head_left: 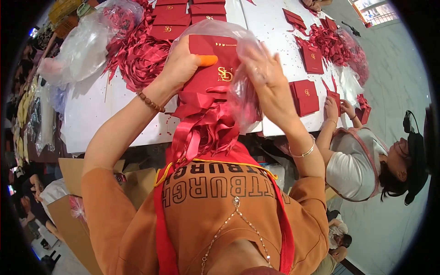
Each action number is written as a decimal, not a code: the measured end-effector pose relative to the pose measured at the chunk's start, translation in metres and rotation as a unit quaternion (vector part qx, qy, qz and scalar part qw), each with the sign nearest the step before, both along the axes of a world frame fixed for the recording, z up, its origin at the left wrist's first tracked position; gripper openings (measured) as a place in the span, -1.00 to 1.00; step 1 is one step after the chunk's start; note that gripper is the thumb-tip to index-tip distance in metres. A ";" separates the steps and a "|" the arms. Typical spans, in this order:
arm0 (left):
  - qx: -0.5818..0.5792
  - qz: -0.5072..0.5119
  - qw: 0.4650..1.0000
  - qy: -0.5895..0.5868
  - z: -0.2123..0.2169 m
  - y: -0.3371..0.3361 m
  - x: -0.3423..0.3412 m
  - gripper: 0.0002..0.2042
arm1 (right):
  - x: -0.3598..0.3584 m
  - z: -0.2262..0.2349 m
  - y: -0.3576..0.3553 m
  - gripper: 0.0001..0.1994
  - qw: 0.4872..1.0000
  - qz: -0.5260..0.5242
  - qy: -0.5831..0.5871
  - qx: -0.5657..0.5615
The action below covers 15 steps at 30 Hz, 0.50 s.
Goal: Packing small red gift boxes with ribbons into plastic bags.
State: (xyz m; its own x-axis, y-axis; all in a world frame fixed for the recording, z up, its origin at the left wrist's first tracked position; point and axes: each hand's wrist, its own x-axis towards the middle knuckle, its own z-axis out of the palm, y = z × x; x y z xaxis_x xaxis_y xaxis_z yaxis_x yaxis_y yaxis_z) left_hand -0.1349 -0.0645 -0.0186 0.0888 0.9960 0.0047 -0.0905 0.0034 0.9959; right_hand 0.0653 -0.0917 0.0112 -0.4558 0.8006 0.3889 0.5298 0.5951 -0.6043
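Note:
My left hand (pixel 182 64), with an orange cover on its thumb, grips the left side of a red gift bag stack (pixel 206 48) printed in gold. Red satin ribbons (pixel 201 121) spill from the stack's near end toward my apron. A clear plastic bag (pixel 240 98) wraps around the far and right sides of the stack. My right hand (pixel 269 80) is at the stack's right, fingers stretched and apart, with the plastic against its palm side. Motion blurs those fingers a little.
A heap of red ribbons (pixel 140 59) and crumpled clear plastic (pixel 87 46) lie on the white table (pixel 91 121) at left. Red gift bags (pixel 169 18) lie beyond. At right, a co-worker (pixel 357 160) handles a red bag. Cardboard boxes (pixel 68 215) stand at lower left.

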 end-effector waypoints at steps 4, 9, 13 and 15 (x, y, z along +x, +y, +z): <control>0.045 -0.037 0.998 0.033 -0.001 -0.001 0.001 -0.55 | -0.020 0.015 0.011 -0.62 0.969 0.066 0.179 -0.155; 0.028 -0.003 0.994 0.110 -0.003 -0.001 -0.009 -0.53 | -0.046 0.005 0.018 -0.55 0.844 0.084 0.283 -0.448; -0.048 -0.010 0.995 -0.082 -0.018 -0.004 -0.013 -0.58 | -0.047 -0.012 0.022 -0.54 0.907 0.147 0.227 -0.323; -0.096 -0.081 0.980 -0.153 -0.020 -0.004 -0.028 -0.49 | -0.051 -0.010 0.024 -0.52 0.913 0.158 0.201 -0.317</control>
State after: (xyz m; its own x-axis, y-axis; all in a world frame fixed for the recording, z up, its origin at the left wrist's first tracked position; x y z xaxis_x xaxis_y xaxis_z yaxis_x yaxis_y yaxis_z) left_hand -0.1633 -0.0687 -0.0387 0.2688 0.9543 -0.1309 -0.3677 0.2272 0.9018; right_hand 0.0139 -0.0680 0.0014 -0.6256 0.7761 0.0798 0.0510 0.1428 -0.9884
